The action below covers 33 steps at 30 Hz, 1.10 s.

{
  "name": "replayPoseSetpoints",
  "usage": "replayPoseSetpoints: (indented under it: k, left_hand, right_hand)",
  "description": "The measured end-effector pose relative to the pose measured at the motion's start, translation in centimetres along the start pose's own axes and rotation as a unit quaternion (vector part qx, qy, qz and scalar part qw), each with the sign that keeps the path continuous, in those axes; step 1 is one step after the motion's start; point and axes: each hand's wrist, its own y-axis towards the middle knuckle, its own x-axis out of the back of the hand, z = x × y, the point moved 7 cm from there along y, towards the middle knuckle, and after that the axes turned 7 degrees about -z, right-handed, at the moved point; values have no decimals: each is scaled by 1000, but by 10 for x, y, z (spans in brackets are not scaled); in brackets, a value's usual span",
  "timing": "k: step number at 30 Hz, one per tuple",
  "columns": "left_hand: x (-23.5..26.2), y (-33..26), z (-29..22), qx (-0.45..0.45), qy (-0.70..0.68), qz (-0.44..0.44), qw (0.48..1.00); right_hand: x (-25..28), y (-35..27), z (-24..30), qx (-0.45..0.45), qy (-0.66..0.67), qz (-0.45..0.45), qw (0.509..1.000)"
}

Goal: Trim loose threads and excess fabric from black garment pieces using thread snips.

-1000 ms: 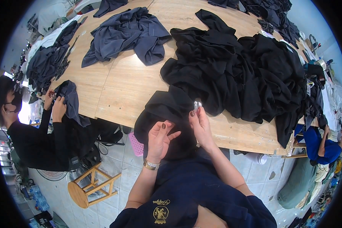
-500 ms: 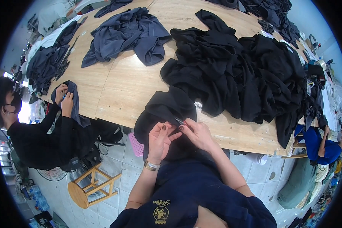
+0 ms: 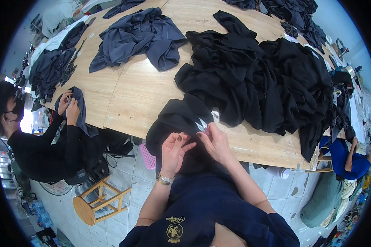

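One broad pale-wood worktop (image 3: 140, 96) filled the upper half of the frame, its near edge crossing the middle. A black cloth heap (image 3: 235, 70) covered much of it at the upper right. At the left of the frame sat a person in black (image 3: 37, 152), facing the worktop. A crumpled grey-blue cloth (image 3: 142, 37) lay at the upper left of centre. The black piece (image 3: 175, 113) being handled lay in the centre, draped over the near edge, its upper end touching the heap. A wooden stool (image 3: 84, 210) lay tipped at the lower left.

Just over the black piece, the left hand (image 3: 173, 153) had its thumb and forefinger drawn close together, the other fingers loosely spread; whether cloth was pinched between those tips could not be told. The right hand (image 3: 217, 144), just beside it, was closed around small metal snips (image 3: 200, 126), the two blades parted and pointing toward the upper left. A metallic band (image 3: 164, 180) circled the left wrist.
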Motion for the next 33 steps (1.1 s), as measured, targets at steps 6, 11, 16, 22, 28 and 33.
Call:
replayPoseSetpoints:
  k: [6,11,16,22,28,33]
  left_hand:
    - [-2,4,-7,-59,124,20,990]
    - [-13,15,-38,-186,327,-37,926]
    - [-27,29,-37,-163,342,-2,925]
    - [-44,37,-26,-201,427,51,880]
    - [-52,46,-31,-314,503,65,803]
    - [-69,47,-31,-305,503,78,805]
  right_hand:
    - [-6,-2,16,119,73,-67,988]
    - [-25,2,-34,-132,430,-35,892]
    - [-27,-2,-46,-255,528,-49,809]
    - [-24,-5,-72,-263,454,-71,848]
    - [3,7,-20,-41,239,-42,969]
    - [-4,8,-48,-113,257,-68,957]
